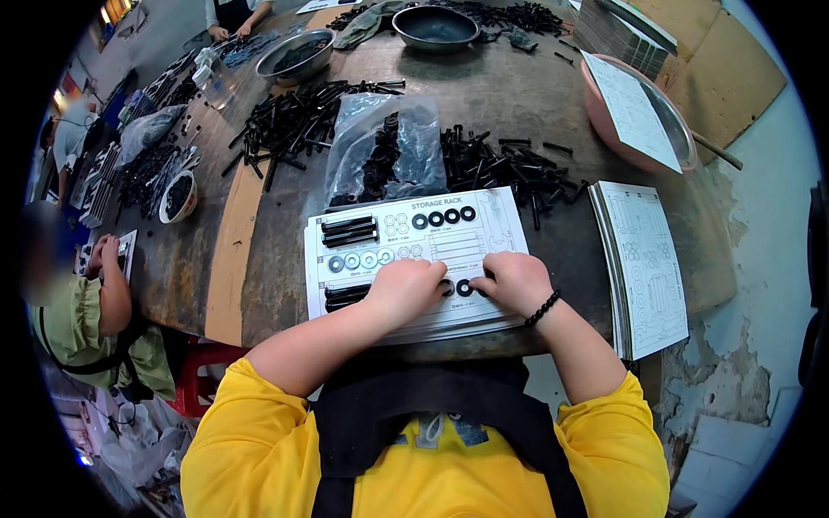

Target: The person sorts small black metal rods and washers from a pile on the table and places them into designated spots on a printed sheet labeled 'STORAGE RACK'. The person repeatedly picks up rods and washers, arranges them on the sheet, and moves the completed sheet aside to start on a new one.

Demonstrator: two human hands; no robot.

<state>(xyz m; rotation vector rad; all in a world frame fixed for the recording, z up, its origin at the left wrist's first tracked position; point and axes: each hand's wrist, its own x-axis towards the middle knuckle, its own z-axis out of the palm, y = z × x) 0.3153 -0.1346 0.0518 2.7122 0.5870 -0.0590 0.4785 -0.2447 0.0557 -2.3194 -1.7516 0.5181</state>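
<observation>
- Two bare hands at work over the printed card stack [505, 216], which lies at the near table edge; all places below relative to it.
- Left hand [408, 287]: lower middle of stack, fingers curled in, tips down by the lower black washers [464, 288]; cannot tell if it grips one.
- Right hand [521, 283]: lower right of stack, half-closed, fingertips at the same row; any hold hidden.
- Lower black washers: on stack, between the hands.
- Upper black washers [451, 216]: four, along stack's top edge.
- Silver washers [351, 260]: row on stack's left half.
- Black bolts: upper group [350, 230] at stack's top left, lower group [344, 295] at its lower left, partly behind left forearm.
- Clear plastic bag [419, 121]: just beyond stack, dark small parts inside.
- Loose bolt piles: beyond stack, left [289, 125] and right [505, 168] of bag.
- Second sheet stack [643, 268]: right of stack, apart.
- Pink basin [602, 116]: far right beyond stack, sheet across it.
- Co-worker's hands [105, 250]: well left of stack.
</observation>
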